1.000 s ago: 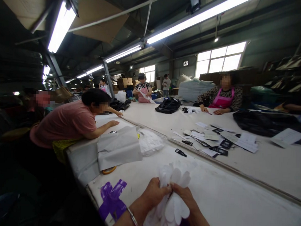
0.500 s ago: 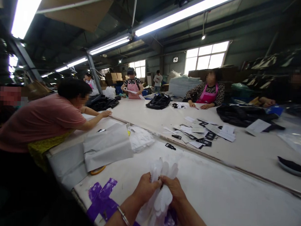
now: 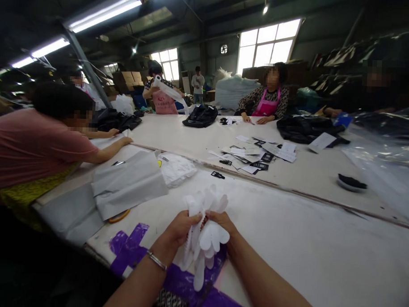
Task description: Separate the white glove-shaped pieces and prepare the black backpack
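Both my hands grip one bundle of white petal-shaped pieces [image 3: 206, 203] just above the near edge of the white table [image 3: 288, 246]. My left hand [image 3: 180, 228], a metal bangle on its wrist, is closed round the bundle's left side. My right hand [image 3: 222, 221] is closed on its right side, fingers touching the left hand's. White pieces fan out above the hands and hang down below them over purple tape [image 3: 130, 245] stuck on the table.
A person in a pink shirt [image 3: 33, 143] leans over the table at left, beside folded grey sheets [image 3: 126, 182] and a white pile [image 3: 177, 168]. Paper tags [image 3: 254, 153] and black bags [image 3: 201, 116] lie farther off. Other people sit at the far side.
The view has tilted down and swung right. My hands, still on the bundle, now sit higher in view, and more of the purple tape shows below them.
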The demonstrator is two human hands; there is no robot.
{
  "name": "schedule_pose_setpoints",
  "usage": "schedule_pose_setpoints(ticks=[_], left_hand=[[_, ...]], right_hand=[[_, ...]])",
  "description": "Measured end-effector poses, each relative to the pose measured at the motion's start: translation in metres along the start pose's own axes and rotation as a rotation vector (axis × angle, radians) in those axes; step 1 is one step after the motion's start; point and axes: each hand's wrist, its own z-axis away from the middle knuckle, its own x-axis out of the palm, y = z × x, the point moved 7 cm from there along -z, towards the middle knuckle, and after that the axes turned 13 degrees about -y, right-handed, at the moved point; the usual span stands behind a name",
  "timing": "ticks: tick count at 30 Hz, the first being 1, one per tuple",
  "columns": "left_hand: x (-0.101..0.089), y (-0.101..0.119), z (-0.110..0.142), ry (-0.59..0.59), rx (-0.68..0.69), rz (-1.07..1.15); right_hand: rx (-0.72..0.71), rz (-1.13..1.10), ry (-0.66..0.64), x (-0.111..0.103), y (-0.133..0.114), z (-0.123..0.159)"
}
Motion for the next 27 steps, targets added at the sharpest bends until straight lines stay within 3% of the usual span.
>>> schedule_pose_setpoints(ticks=[9,16,21,27], left_hand=[[-0.008,-0.011,-0.009,-0.034,-0.081,0.052],[-0.005,-0.003,-0.009,0.046,-0.015,-0.082],[-0.013,0.006,-0.007,0.2,0.027,-0.181],[-0.017,0.009,-0.008,0.131,0.035,-0.206]], right_hand=[[0.054,0.012,0.01,0.0,0.002,0.001],[0.018,0.061,0.131,-0.002,0.0,0.002],[-0.024,0.053,0.223,-0.002,-0.005,0.003],[-0.039,0.077,0.237,-0.01,-0.003,0.003]])
